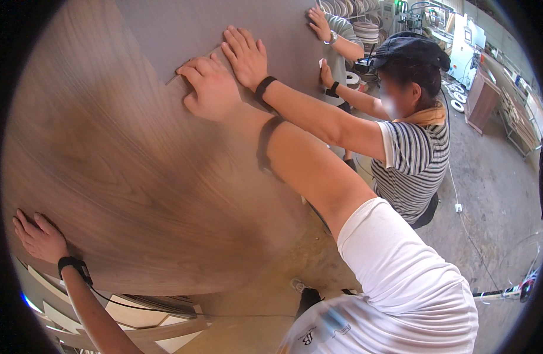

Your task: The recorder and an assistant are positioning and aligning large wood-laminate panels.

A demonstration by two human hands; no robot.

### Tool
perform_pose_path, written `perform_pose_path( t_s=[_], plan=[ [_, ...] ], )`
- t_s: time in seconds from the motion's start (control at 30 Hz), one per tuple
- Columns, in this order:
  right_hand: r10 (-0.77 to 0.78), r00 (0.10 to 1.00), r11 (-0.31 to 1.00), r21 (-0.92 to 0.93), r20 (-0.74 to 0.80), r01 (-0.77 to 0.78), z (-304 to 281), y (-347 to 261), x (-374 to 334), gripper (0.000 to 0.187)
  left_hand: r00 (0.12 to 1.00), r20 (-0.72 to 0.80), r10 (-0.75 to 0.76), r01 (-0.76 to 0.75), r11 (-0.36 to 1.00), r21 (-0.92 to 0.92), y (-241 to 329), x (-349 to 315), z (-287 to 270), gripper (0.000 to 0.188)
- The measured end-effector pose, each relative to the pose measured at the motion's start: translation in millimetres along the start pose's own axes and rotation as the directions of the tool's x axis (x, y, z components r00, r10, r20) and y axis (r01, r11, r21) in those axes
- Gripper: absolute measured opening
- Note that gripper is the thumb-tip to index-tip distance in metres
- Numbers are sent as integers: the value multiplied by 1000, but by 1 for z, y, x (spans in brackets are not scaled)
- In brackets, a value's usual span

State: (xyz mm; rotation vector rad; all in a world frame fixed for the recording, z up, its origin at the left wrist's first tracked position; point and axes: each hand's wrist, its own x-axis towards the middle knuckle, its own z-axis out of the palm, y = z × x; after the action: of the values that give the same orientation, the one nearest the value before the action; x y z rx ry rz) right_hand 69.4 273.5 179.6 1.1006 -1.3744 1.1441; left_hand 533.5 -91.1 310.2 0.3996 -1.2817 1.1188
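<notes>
My left hand (pixel 39 236) lies open on a large brown wood-grain panel (pixel 106 177), near its lower left edge, fingers spread. Farther up the panel, my right hand (pixel 211 88) is closed, with bent fingers over a thin, flat brown piece (pixel 173 76) whose edge pokes out past the fingertips; its kind I cannot make out. Right beside it, a co-worker's hand (pixel 246 58) presses flat on the surface. That co-worker's other hand (pixel 327 75) is at the panel's far right edge, holding something small and white. A second person's hand (pixel 320 25) rests on the edge above.
The co-worker (pixel 416 135) in a striped shirt and dark cap is close on my right. Behind are stacked rolls of banding (pixel 366 30) and a machine (pixel 463 44). Cables (pixel 469 236) cross the concrete floor. Cut boards (pixel 141 312) lie below the panel at lower left.
</notes>
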Motion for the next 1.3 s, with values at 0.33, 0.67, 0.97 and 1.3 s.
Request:
perform_pose_path(
  t_s=[0.33, 0.67, 0.97, 1.3],
  plan=[
    [-83, 985, 997, -20, -154, 81, 1, -1, 2, 50, 999, 12, 52, -53, 997, 62, -16, 0, 6, 55],
    [-72, 994, 997, -40, -85, 69, 2, 0, -1, 50, 999, 17, 38, -38, 999, 31, -19, -1, 2, 55],
    [-81, 992, 995, -58, -95, 76, 1, -6, 1, 47, 999, 14, 44, -45, 992, 114, -49, -16, 12, 56],
    [-81, 995, 995, -58, -62, 77, -1, -8, 0, 46, 997, 8, 79, -80, 985, 154, -59, -16, 13, 55]
  ],
)
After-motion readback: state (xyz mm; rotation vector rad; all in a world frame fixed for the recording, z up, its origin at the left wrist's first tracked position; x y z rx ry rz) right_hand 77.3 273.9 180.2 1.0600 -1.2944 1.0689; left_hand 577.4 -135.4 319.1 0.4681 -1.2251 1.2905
